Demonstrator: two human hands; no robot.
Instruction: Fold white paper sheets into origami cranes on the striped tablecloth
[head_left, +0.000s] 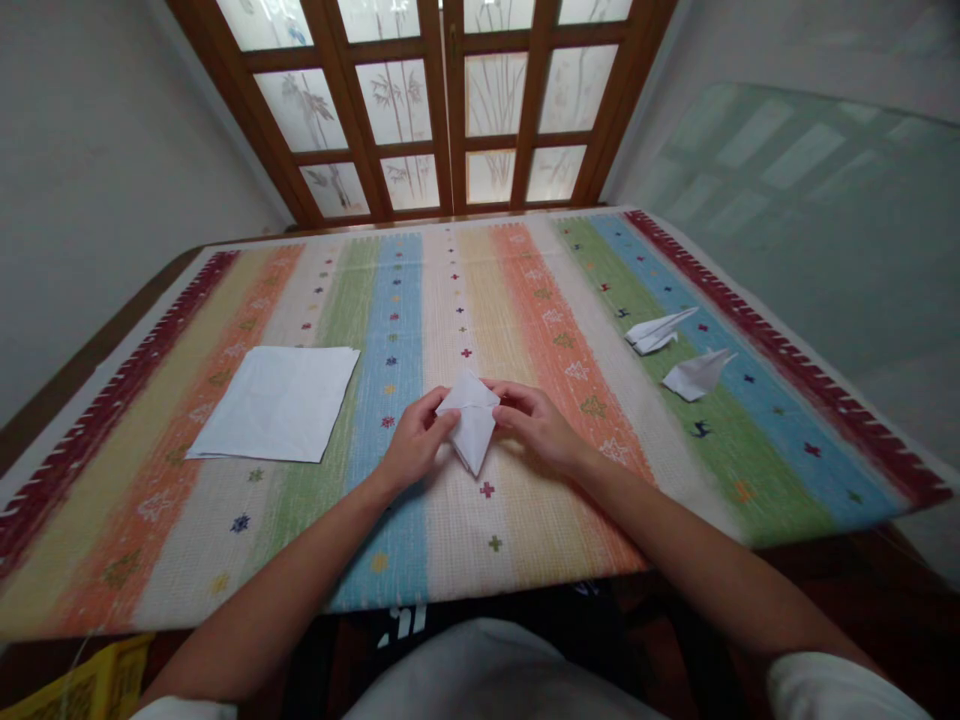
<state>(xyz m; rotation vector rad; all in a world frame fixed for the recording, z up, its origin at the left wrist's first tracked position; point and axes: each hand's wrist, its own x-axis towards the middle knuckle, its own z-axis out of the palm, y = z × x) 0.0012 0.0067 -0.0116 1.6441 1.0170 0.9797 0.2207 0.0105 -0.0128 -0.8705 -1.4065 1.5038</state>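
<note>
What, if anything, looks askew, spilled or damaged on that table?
Nothing looks spilled or damaged. Only the paper stack at left is slightly askew: its sheets are not quite flush at the corners. The left hand and right hand hold a folded paper between them.

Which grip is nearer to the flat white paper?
Left. The left grip sits right of the flat white paper, apart from it; the right grip is farther right, holding the right side of the folded paper.

Free: cloth (436, 290) beyond hands (414, 438); obstacles: paper stack (279, 405) left; cranes (697, 377) right
</note>
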